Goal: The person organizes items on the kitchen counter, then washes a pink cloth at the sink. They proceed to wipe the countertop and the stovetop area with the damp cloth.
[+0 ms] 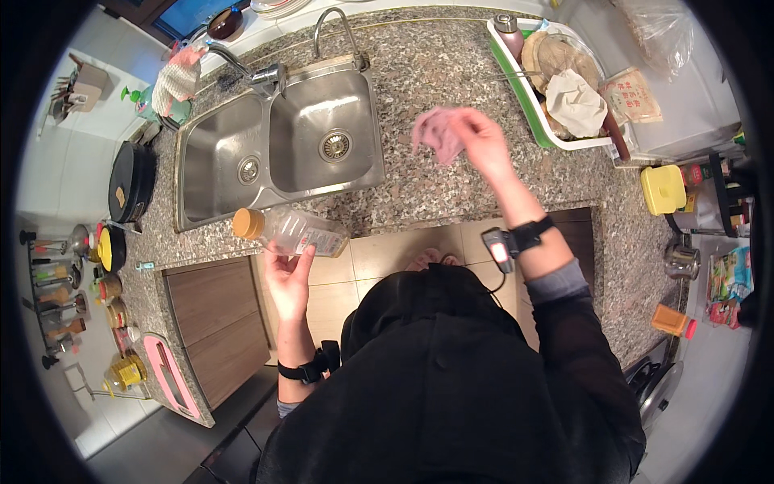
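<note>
My left hand (pixel 289 275) grips a clear bottle (pixel 302 232) with an orange cap (pixel 248 224). The bottle lies nearly sideways in front of the sink, its cap towards the left, and it bears a printed label. Over the granite countertop (pixel 417 193), right of the sink, my right hand (pixel 484 142) pinches a crumpled pink cloth (pixel 440 134). The cloth is a little blurred and hangs to the left of my fingers. Whether it touches the stone I cannot tell.
A double-bowl steel sink (pixel 326 133) with a faucet (pixel 263 75) is set in the counter. At the back right stands a white-and-green tray (pixel 514 91) holding a strainer (pixel 568 63) and a pink flask (pixel 509 37). An orange-filled jar (pixel 670 320) lies on the right counter.
</note>
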The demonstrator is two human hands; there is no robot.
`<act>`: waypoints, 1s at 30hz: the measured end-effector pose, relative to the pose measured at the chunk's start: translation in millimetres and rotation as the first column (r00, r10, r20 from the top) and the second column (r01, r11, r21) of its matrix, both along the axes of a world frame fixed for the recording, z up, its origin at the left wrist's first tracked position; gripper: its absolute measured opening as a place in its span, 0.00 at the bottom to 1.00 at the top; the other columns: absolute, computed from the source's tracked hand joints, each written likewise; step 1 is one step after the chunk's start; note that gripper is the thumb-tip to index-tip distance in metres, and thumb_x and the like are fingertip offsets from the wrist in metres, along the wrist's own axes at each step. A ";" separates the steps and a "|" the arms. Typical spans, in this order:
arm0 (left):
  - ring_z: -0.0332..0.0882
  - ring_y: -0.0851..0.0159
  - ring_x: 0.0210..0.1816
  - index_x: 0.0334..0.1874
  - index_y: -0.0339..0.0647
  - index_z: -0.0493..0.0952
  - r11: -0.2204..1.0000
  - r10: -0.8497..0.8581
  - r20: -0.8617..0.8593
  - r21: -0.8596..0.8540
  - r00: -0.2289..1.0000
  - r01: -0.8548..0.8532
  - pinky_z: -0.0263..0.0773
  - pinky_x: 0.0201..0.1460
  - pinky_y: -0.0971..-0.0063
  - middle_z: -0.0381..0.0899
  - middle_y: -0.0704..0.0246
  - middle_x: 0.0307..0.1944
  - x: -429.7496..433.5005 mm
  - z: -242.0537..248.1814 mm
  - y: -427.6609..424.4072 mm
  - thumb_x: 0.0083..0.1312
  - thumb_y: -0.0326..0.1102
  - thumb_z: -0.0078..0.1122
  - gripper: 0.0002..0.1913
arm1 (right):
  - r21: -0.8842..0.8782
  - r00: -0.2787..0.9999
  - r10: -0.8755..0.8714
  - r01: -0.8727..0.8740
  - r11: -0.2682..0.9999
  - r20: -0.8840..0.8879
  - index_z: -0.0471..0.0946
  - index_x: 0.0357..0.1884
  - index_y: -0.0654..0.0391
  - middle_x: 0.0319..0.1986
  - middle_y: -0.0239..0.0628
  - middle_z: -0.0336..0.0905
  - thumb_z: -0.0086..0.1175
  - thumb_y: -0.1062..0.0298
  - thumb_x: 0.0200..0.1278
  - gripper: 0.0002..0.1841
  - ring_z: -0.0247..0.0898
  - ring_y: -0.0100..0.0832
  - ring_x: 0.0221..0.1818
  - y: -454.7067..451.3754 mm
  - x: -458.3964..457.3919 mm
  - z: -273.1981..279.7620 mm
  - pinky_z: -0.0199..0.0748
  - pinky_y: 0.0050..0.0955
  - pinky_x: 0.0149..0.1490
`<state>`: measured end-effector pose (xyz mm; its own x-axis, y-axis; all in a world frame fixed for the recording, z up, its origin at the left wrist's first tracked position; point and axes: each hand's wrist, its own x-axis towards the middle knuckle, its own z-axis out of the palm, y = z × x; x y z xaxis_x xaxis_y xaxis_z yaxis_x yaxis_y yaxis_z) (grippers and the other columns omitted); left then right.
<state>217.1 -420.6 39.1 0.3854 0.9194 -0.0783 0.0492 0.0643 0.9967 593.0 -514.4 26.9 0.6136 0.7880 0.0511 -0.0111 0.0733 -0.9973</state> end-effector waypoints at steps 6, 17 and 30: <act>0.73 0.68 0.58 0.62 0.39 0.68 0.999 0.043 0.082 0.000 0.996 -0.043 0.71 0.61 0.72 0.76 0.66 0.57 31.9 -4.1 -13.4 0.62 0.18 0.64 0.26 | 0.041 0.813 -0.252 0.272 0.961 0.525 0.82 0.42 0.58 0.36 0.34 0.76 0.60 0.70 0.64 0.07 0.73 0.26 0.36 -44.0 12.3 28.8 0.73 0.24 0.42; 0.76 0.70 0.55 0.59 0.39 0.69 0.992 -0.120 0.231 0.065 0.965 0.108 0.73 0.58 0.76 0.77 0.67 0.54 130.7 36.3 -28.8 0.62 0.17 0.63 0.23 | -0.518 0.274 0.478 0.092 0.850 0.834 0.57 0.75 0.47 0.75 0.41 0.50 0.50 0.49 0.70 0.35 0.39 0.49 0.78 -88.5 0.4 -89.7 0.38 0.52 0.76; 0.74 0.69 0.56 0.64 0.38 0.68 0.999 -0.014 0.028 -0.051 1.000 0.015 0.70 0.60 0.73 0.77 0.67 0.55 54.3 22.1 22.7 0.62 0.18 0.63 0.27 | -0.691 0.437 0.566 0.212 0.691 0.699 0.53 0.77 0.47 0.78 0.50 0.33 0.47 0.44 0.69 0.38 0.24 0.52 0.80 -5.3 -5.9 -90.6 0.29 0.56 0.77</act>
